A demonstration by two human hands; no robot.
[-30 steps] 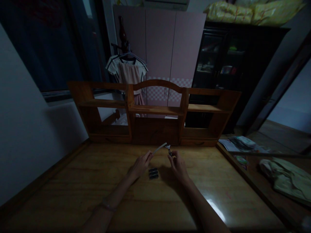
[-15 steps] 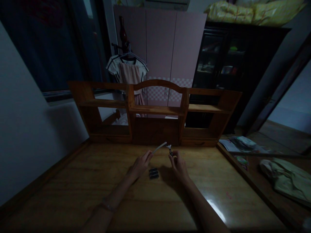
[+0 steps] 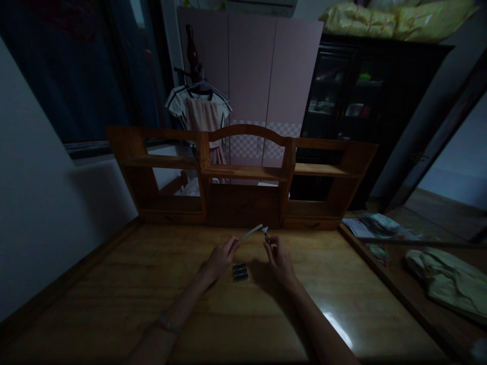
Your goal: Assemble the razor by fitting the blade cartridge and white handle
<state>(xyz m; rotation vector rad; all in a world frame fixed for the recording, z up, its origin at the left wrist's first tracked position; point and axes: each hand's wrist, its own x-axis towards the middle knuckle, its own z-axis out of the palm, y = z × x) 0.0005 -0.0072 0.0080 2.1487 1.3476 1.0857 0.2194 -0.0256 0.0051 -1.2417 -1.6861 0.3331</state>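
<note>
My left hand is closed around a slim pale stick, its far end pointing up and to the right; too dim to tell its exact kind. In my right hand is a razor with a dark handle and a silvery head, held upright by the fingertips. The tip of the stick is at the razor's head; whether they touch I cannot tell. Below and between my hands, a small pack of dark razor cartridges lies on the wooden desk.
A wooden shelf unit stands along the desk's back edge. To the right, beyond a raised edge, are papers and a pale green cloth. A wall closes the left side. A pink wardrobe stands behind.
The stick's tip has moved slightly right and down, closing the small gap to the razor's head. My right hand and the cartridge pack have hardly moved.
</note>
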